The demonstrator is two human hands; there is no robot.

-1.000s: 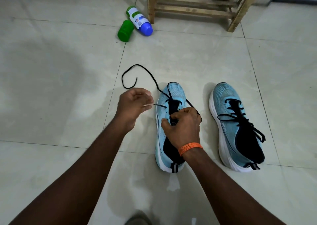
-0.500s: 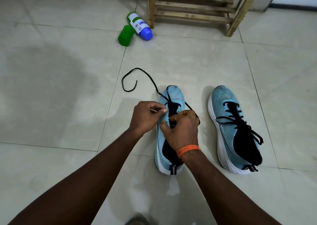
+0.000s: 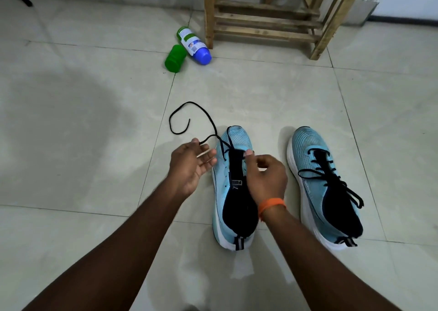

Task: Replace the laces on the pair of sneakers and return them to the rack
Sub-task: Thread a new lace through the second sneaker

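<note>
One sneaker (image 3: 237, 137) partly laced.
The left hand (image 3: 189, 166) showed a wide grip by the lace (image 3: 189, 103); the right hand (image 3: 267, 178) pinched it at the tongue.

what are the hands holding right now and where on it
The right hand pinches the half-laced shoe at its front eyelets; whether lace is pinched too cannot be told. The left hand is open, the lace passing its fingertips.

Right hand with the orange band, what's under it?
Under the right hand lies one side of the half-laced sneaker. Its dark tongue shows beside the hand. The eyelets there and the end of the lace are covered.
</note>
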